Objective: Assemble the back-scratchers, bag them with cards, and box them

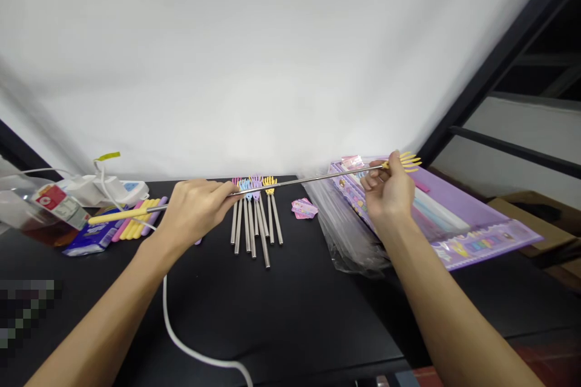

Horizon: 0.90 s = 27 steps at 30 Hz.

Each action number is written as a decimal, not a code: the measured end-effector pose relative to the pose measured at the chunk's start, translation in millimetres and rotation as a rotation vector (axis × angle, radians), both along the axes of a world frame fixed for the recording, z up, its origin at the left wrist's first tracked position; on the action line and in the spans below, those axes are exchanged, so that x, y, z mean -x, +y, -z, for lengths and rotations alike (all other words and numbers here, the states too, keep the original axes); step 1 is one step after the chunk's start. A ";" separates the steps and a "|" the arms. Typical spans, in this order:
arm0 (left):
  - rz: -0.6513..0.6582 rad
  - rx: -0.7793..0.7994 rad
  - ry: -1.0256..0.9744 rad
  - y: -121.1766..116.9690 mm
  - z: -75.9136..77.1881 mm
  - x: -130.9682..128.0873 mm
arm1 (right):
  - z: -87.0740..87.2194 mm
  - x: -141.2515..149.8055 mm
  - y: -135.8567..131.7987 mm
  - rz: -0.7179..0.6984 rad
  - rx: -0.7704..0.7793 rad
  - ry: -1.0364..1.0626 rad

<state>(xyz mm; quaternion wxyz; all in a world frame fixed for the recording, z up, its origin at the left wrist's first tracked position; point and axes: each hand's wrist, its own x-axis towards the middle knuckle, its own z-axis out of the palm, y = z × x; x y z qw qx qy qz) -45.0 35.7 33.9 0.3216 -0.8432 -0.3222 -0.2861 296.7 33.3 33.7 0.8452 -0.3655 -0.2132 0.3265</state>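
Observation:
I hold a long extended telescopic back scratcher [308, 181] across the black table, with a yellow handle at its left end and a yellow claw head [408, 161] at its right end. My left hand [195, 208] is closed around the metal rod near the handle. My right hand [390, 190] pinches the rod just below the claw. Under the rod lie several collapsed scratchers [254, 217] with pink, blue, purple and yellow claws, side by side.
Coloured foam handles [138, 224] lie at the left beside a white power strip [104, 188] and a clear bottle [36, 208]. A white cable [181, 338] crosses the table. Clear plastic bags [349, 230] and purple packaging cards [472, 224] lie at the right. Small pink tags [304, 208] sit mid-table.

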 end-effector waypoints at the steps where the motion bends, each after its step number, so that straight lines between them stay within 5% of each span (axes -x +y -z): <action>1: -0.005 -0.008 -0.004 -0.4 -0.2 0.0 | 0.4 -2.8 0.7 0.004 0.000 -0.009; 5: 0.005 -0.046 0.002 -1.1 0.5 -3.2 | 1.2 -4.7 1.0 -0.004 0.027 -0.019; 9: 0.102 -0.098 -0.002 -3.4 3.5 -18.7 | 6.9 28.8 -4.3 -0.041 0.054 0.066; 13: 0.162 -0.106 -0.004 -9.2 5.7 -33.3 | 12.3 68.4 -10.7 -0.297 0.055 -0.018; 20: 0.113 -0.094 0.005 -3.7 1.4 -14.2 | 1.7 42.7 -7.6 -0.116 0.019 0.085; 27: 0.134 -0.094 0.003 -6.9 6.0 -28.8 | 12.1 69.0 -13.8 -0.328 0.025 -0.048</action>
